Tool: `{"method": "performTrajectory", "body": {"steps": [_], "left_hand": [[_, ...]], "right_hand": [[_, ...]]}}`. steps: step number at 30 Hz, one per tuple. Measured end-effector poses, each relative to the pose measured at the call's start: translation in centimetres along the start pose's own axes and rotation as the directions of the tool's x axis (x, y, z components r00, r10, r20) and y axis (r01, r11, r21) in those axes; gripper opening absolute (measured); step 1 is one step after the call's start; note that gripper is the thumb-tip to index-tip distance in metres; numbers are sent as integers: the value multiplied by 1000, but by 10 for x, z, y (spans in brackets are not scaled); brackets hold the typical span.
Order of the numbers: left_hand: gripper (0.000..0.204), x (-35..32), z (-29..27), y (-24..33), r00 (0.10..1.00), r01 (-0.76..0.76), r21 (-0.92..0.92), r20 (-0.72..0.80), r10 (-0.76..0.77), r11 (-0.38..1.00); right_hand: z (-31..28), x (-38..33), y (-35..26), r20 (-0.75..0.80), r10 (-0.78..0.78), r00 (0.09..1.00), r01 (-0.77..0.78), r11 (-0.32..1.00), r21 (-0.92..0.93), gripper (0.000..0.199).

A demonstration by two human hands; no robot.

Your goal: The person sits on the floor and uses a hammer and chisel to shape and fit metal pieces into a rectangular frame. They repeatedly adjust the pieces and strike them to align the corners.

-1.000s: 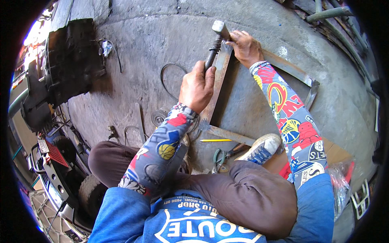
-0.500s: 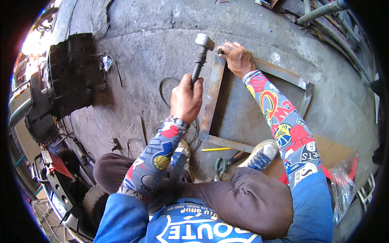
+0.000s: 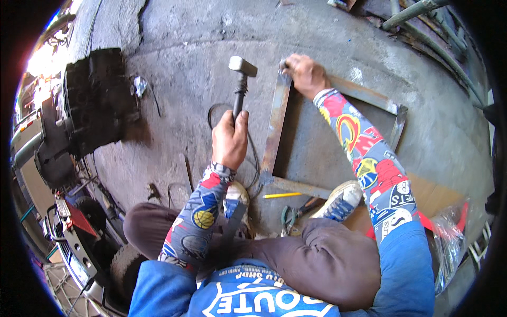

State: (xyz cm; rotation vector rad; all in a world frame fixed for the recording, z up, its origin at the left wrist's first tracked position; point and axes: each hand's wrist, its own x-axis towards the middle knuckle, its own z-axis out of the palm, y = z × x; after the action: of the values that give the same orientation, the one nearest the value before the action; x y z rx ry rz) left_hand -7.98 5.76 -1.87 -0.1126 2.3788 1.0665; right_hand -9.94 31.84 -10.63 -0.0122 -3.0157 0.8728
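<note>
- The hammer (image 3: pixel 241 84) has swung left and away: one second ago its head was just beside the right hand (image 3: pixel 306 76), and now a wide gap parts them
- The left hand (image 3: pixel 230 140) has moved left with it, while the right hand stays at the same corner of the metal frame (image 3: pixel 278 121)
- Left hand: closed in a fist round the hammer's handle, thumb along it, the head pointing away beyond the knuckles
- Right hand: fingers curled round a small dark piece (image 3: pixel 285 64), mostly hidden, palm down
- The frame lies on the floor (image 3: pixel 179 95), right of the left hand and reaching back from under the right one; its straight bars look grey with rusty brown patches
</note>
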Motion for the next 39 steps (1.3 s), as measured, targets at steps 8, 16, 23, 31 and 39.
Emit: {"method": "performTrajectory", "body": {"steps": [8, 16, 23, 31, 39], "left_hand": [[38, -26, -2, -14, 937, 345, -388, 197, -288, 855], [39, -30, 9, -26, 971, 200, -361, 198, -135, 911], [36, -30, 9, -27, 965, 208, -352, 224, -134, 913], [41, -29, 9, -17, 966, 215, -310, 210, -154, 926], [41, -27, 11, -7, 971, 169, -314, 216, -103, 934]], "right_hand": [[-6, 5, 13, 142, 353, 925, -375, 790, 484, 14], [-11, 6, 3, 156, 372, 915, -403, 838, 367, 16], [-11, 4, -1, 129, 354, 926, -377, 866, 329, 15], [-7, 3, -1, 102, 339, 935, -354, 884, 305, 14], [-2, 0, 2, 21, 269, 963, -263, 918, 295, 14]]}}
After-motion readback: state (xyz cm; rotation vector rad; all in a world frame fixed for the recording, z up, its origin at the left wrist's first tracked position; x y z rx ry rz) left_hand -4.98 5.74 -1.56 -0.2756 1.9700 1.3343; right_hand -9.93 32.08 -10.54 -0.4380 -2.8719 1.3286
